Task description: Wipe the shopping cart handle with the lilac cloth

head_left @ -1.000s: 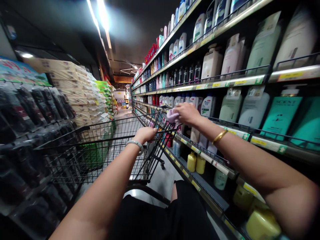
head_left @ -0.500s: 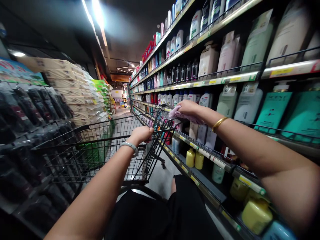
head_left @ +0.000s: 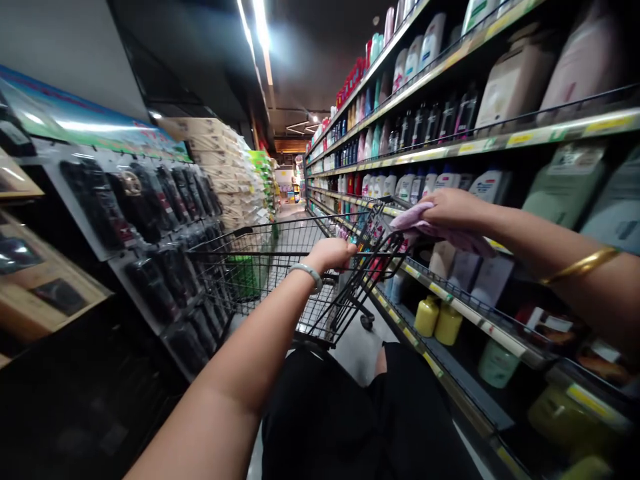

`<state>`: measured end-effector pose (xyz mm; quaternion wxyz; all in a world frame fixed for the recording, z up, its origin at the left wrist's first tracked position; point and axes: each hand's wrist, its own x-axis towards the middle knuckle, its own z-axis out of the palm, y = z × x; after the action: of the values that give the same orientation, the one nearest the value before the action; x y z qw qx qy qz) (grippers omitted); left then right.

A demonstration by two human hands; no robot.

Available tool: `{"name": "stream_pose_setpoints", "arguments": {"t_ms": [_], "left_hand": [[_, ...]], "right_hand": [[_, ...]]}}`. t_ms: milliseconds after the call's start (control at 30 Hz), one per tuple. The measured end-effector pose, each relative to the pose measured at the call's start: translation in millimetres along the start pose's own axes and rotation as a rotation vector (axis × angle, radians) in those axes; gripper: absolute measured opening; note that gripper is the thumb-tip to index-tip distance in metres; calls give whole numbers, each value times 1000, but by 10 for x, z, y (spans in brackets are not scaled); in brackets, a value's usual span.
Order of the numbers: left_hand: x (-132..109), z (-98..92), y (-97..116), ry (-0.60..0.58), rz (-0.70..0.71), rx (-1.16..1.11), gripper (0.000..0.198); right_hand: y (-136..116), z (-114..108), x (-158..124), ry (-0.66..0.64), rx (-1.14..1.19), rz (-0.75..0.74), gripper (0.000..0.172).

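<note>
A black wire shopping cart [head_left: 280,253] stands in front of me, turned sideways across the aisle. My left hand [head_left: 331,253], with a pale bracelet at the wrist, is closed around the cart's top edge. In my right hand [head_left: 447,205] is a lilac cloth [head_left: 417,217] that hangs below the fingers. This hand is close to the shelf edge and the cart's right end; whether the cloth touches either, I cannot tell. White bottles [head_left: 447,179] stand on the shelf behind it.
Shelves of bottles line the right side, with yellow bottles [head_left: 427,316] low down. Packaged dark goods hang on a rack [head_left: 145,200] at left. Stacked boxes [head_left: 215,160] stand farther along. A cart wheel [head_left: 367,322] rests on the floor near the lower shelf.
My view has turned left, so the cart and both hands appear farther right and more of the hanging rack shows. My left hand stays on the cart and my right keeps the cloth.
</note>
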<state>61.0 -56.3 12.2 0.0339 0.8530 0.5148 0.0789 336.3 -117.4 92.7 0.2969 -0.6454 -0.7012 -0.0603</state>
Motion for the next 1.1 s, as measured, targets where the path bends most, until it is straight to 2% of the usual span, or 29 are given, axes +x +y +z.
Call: {"name": "stream_pose_setpoints", "arguments": {"t_ms": [100, 200, 300, 433, 500, 633, 700, 767, 833, 867, 933, 1000, 1100], "left_hand": [[-6, -25, -48, -11, -13, -19, 59], [-5, -34, -127, -34, -14, -23, 59], [6, -29, -196, -38, 6, -4, 62], [32, -17, -289, 7, 48, 40, 60], [39, -20, -347, 58, 76, 57, 59], [3, -104, -393, 246, 96, 39, 46], [-58, -192, -304, 387, 70, 4, 49], [-151, -290, -111, 517, 60, -44, 58], [-263, -361, 154, 614, 126, -109, 59], [-318, -373, 293, 656, 206, -183, 54], [-407, -336, 531, 689, 267, -295, 46], [-451, -223, 671, 693, 244, -338, 43], [-450, -8, 680, 809, 221, -250, 52]], "right_hand": [[-52, -13, -58, -169, -77, 54, 18], [-80, -80, -42, -187, 37, 46, 24], [-38, -166, 71, -155, 19, 58, 28], [59, -202, 156, -74, -19, 159, 16], [43, -189, 105, -73, 19, 114, 17], [-135, -175, -58, -117, -32, -154, 19], [-227, -175, -68, -150, -54, -196, 18], [-293, -152, -6, -188, -15, -165, 17], [-343, -86, 78, -166, 86, -114, 16], [-370, -38, 105, -116, 174, -98, 18], [-435, 78, 88, 18, 409, -87, 23], [-501, 198, -27, 121, 635, -122, 29], [-541, 354, -250, 252, 718, -295, 27]]}}
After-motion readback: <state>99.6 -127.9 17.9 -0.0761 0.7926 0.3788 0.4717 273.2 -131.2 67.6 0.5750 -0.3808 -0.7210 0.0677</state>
